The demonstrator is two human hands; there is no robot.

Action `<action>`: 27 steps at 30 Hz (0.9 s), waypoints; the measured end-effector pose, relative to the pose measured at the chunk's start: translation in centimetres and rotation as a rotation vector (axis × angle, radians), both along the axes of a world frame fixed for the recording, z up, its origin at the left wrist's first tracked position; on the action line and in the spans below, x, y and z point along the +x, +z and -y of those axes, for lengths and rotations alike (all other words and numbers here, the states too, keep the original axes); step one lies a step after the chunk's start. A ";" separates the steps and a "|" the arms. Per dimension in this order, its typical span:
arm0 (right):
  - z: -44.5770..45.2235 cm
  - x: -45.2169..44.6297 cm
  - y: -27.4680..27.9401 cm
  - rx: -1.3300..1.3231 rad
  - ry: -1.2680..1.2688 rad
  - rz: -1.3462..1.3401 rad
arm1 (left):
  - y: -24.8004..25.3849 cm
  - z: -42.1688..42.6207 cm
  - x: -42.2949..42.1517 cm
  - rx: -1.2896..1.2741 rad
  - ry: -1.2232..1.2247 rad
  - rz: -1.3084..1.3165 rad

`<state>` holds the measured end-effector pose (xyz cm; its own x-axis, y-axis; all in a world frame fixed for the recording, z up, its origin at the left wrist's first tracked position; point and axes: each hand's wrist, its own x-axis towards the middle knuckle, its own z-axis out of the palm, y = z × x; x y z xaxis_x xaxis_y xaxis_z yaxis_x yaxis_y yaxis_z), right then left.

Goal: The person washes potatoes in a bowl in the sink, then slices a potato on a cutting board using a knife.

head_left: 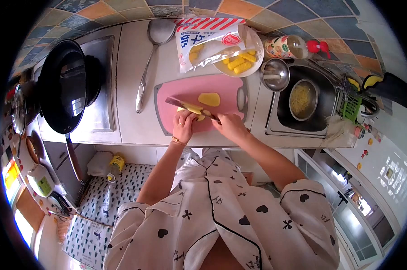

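Observation:
My right hand (231, 127) is closed round the handle of a kitchen knife (175, 102). Its blade points left across a pink cutting board (169, 90) with a grey edge. Fingers bent, my left hand (183, 127) presses down on pale yellow potato slices (182, 109) right beside the blade. Part of these slices is hidden under the fingers and the knife. Farther up the board, a single potato slice (209, 99) lies flat, apart from both hands.
Behind the board are a plastic food bag (203, 47), a white plate (256, 67) of yellow sticks and a bottle (289, 47). Left are a spatula (143, 83) and a black wok (59, 90). Right, a sink (282, 121) holds a bowl of yellow shreds (301, 100), beside a metal pot (280, 81).

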<state>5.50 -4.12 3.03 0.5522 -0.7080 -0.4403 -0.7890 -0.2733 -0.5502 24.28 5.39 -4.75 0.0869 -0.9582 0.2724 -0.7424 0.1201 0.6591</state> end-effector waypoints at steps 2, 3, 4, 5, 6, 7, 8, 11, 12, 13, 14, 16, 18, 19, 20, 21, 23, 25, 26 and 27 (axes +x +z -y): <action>0.2 -0.1 -0.1 0.031 -0.042 0.036 | 0.3 0.0 0.0 0.026 0.013 0.020; 0.2 -0.2 0.1 0.057 -0.073 0.069 | 0.3 0.2 0.0 0.035 0.021 0.030; 0.2 -0.3 0.3 0.085 -0.102 0.103 | 0.5 0.2 0.1 0.032 0.016 0.024; 0.4 -0.3 0.8 0.110 -0.129 0.140 | 0.7 0.3 0.2 0.027 0.013 0.020; 0.5 -0.4 1.3 0.140 -0.161 0.117 | 1.0 0.2 0.2 0.025 0.008 0.015; 0.6 -0.6 2.0 0.170 -0.193 0.093 | 1.2 0.2 0.3 0.017 0.007 0.016; 0.7 -0.8 2.6 0.198 -0.226 0.068 | 1.3 0.3 0.3 0.009 0.006 0.016; -0.5 -2.3 3.1 0.061 -0.170 0.083 | 1.5 0.0 0.0 0.018 0.020 0.007; -0.6 -2.3 4.3 0.053 -0.147 0.055 | 1.2 -0.1 -0.1 0.026 0.027 0.002; -0.8 -2.3 5.8 0.048 -0.124 0.026 | 1.0 -0.3 -0.1 0.028 0.038 0.008; -1.0 -2.3 7.1 0.043 -0.100 -0.004 | 0.5 -0.6 -0.1 0.030 0.049 0.014; -1.7 -2.7 8.2 -0.011 -0.041 -0.041 | -0.8 -1.4 -0.2 0.049 0.062 0.052; -2.2 -2.9 8.6 -0.045 -0.015 -0.052 | -1.7 -1.8 0.0 0.082 0.064 0.118; -2.6 -3.0 8.7 -0.049 -0.019 -0.047 | -2.2 -2.2 -0.1 0.101 0.064 0.106; -2.8 -3.1 8.9 -0.054 -0.022 -0.041 | -2.1 -2.2 -0.2 0.119 0.065 0.094; -2.8 -3.1 8.9 -0.066 -0.020 -0.035 | -2.0 -2.1 -0.2 0.136 0.066 0.083; -3.1 -3.3 8.8 -0.087 -0.015 -0.023 | -2.0 -2.0 -0.2 0.097 0.071 0.059; -3.2 -3.5 8.5 -0.096 -0.013 -0.017 | -2.1 -2.0 -0.3 0.073 0.075 0.058; -3.3 -3.5 8.4 -0.099 -0.013 -0.013 | -2.2 -2.1 -0.3 0.071 0.075 0.069; -3.2 -3.4 8.3 -0.094 -0.006 -0.021 | -2.3 -2.1 -0.3 0.068 0.075 0.080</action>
<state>2.06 -0.89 11.32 0.5391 -0.7500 -0.3833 -0.8019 -0.3179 -0.5058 24.02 7.52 -7.01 0.1393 -0.9665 0.2156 -0.7978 0.0194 0.6025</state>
